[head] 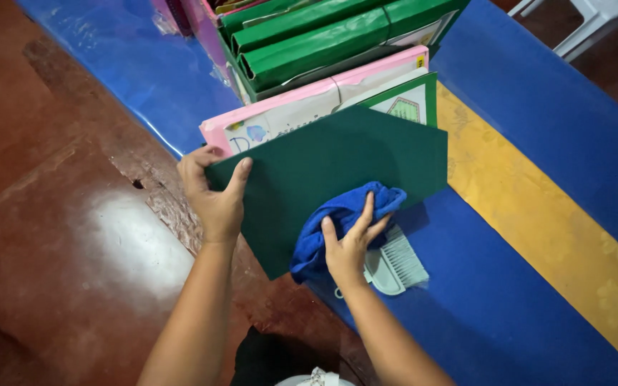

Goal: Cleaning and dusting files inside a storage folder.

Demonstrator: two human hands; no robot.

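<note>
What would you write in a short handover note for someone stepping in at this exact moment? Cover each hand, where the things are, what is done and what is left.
Left hand: grips the left corner of the dark green folder, holding it tilted over the table edge.
Right hand: presses a blue cloth flat against the folder's cover.
Nearby: a small grey hand brush lies on the blue table cover beside the right hand. Behind, a pink folder and several green binders stand in a row.
Done: cloth is on the folder.
Left: how much of the cover is wiped cannot be told; the other folders stand untouched by either hand.
</note>
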